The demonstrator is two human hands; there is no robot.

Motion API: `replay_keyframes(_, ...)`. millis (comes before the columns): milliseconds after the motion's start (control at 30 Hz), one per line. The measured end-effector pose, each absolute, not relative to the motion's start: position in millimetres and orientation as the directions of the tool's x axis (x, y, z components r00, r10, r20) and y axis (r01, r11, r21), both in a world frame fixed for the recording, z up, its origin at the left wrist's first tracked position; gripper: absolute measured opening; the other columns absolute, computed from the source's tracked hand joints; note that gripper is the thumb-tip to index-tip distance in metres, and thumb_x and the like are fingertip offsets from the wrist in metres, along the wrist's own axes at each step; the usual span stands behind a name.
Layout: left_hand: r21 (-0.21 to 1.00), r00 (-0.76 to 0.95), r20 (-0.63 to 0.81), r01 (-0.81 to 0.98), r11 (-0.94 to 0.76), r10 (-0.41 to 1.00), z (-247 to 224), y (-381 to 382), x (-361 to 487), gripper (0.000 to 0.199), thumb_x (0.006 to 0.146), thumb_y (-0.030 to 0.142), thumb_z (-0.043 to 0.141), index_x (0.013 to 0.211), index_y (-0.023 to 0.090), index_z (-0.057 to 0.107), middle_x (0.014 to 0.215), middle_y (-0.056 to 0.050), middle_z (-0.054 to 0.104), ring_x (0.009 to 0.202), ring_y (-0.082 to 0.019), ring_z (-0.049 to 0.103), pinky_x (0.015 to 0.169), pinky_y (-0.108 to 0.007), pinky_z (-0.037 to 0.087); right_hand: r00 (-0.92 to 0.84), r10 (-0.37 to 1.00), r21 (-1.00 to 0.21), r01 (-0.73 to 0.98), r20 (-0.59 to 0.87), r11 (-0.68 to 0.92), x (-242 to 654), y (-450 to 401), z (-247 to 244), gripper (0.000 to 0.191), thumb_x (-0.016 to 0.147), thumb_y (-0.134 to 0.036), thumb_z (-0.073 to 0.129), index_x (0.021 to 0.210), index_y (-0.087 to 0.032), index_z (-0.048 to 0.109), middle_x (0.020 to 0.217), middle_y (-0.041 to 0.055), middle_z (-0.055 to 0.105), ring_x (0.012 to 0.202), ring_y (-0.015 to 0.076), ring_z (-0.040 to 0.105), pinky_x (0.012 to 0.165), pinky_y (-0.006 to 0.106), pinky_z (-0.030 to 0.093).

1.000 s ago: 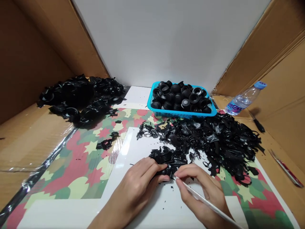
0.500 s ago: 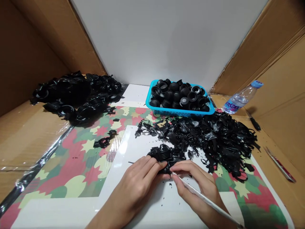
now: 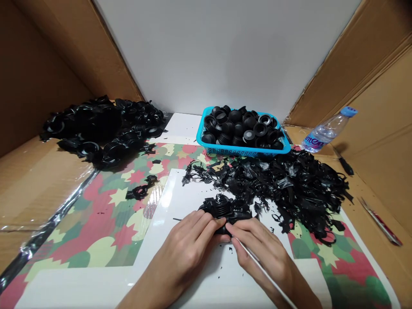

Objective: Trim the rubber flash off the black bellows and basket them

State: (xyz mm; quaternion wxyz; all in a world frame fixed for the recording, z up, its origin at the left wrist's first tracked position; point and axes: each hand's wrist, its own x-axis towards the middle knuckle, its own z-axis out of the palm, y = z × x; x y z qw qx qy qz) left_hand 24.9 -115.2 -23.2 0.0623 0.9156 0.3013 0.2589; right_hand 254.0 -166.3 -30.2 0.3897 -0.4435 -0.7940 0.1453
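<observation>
My left hand (image 3: 191,240) is closed around a black ribbed rubber piece (image 3: 222,208) on the white board (image 3: 161,227). Its thumb and fingers press the near end, covering part of it. In my right hand (image 3: 264,249) is a slim, silvery, blade-like tool (image 3: 264,274), pinched between thumb and fingers and slanting down to the lower right. The tool's tip meets the black piece close to my left fingertips; the fingers hide what kind of tip it is. Black crumbs lie on the board below.
A blue basket (image 3: 247,150) full of black ribbed caps stands at the back. Shredded black scraps (image 3: 289,189) spread to the right, and untrimmed black parts (image 3: 106,133) are heaped left. A water bottle (image 3: 328,131) and a red-handled tool (image 3: 381,223) lie along the right cardboard side.
My right hand has shifted slightly and rolled over, bringing its fingertips closer to my left thumb. The tool has turned, showing a thinner edge. My left hand has barely moved.
</observation>
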Motion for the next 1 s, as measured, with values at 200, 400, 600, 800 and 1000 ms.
replay_keyframes(200, 0.211, 0.713, 0.433, 0.514, -0.832, 0.551, -23, -114, 24, 0.037, 0.121, 0.012, 0.029, 0.133, 0.011, 0.064, 0.108, -0.012, 0.083, 0.096, -0.026, 0.081, 0.086, -0.039, 0.063, -0.366, 0.724, -0.283, 0.745, 0.585, 0.605, 249, -165, -23, 0.029, 0.12, -0.012, 0.041, 0.121, -0.008, 0.07, 0.104, 0.0127, 0.086, 0.094, 0.0248, 0.085, 0.082, 0.033, 0.068)
replay_keyframes(400, 0.251, 0.734, 0.4, 0.487, -0.836, 0.548, -25, -114, 20, 0.037, 0.118, 0.007, 0.031, 0.139, 0.012, 0.06, 0.115, -0.013, 0.08, 0.104, -0.028, 0.077, 0.092, -0.039, 0.061, -0.376, 0.745, -0.287, 0.752, 0.552, 0.593, 249, -164, -26, 0.03, 0.12, -0.013, 0.041, 0.129, -0.005, 0.069, 0.107, 0.0142, 0.084, 0.096, 0.0258, 0.084, 0.083, 0.036, 0.068)
replay_keyframes(600, 0.42, 0.712, 0.323, 0.481, -0.769, 0.623, -30, -115, 17, 0.037, 0.115, 0.004, 0.037, 0.138, 0.019, 0.061, 0.114, -0.01, 0.072, 0.104, -0.028, 0.071, 0.088, -0.038, 0.057, -0.371, 0.798, -0.353, 0.75, 0.475, 0.559, 249, -166, -31, 0.031, 0.119, -0.013, 0.041, 0.134, -0.005, 0.067, 0.11, 0.017, 0.081, 0.098, 0.0285, 0.082, 0.082, 0.04, 0.068)
replay_keyframes(800, 0.48, 0.708, 0.286, 0.477, -0.736, 0.645, -35, -114, 15, 0.03, 0.114, 0.004, 0.049, 0.137, 0.019, 0.061, 0.116, -0.01, 0.07, 0.106, -0.027, 0.069, 0.089, -0.037, 0.055, -0.251, 0.835, -0.497, 0.707, 0.489, 0.504, 251, -166, -38, 0.03, 0.116, -0.009, 0.05, 0.143, -0.009, 0.064, 0.115, 0.0156, 0.078, 0.106, 0.0263, 0.078, 0.091, 0.037, 0.066)
replay_keyframes(1000, 0.556, 0.67, 0.275, 0.475, -0.683, 0.69, -33, -114, 15, 0.027, 0.118, 0.019, 0.056, 0.144, 0.023, 0.061, 0.114, -0.007, 0.071, 0.103, -0.025, 0.072, 0.088, -0.034, 0.057, -0.044, 0.882, -0.725, 0.551, 0.47, 0.414, 260, -165, -43, 0.028, 0.109, -0.008, 0.061, 0.132, -0.021, 0.072, 0.11, 0.0072, 0.075, 0.101, 0.0187, 0.077, 0.093, 0.029, 0.064)
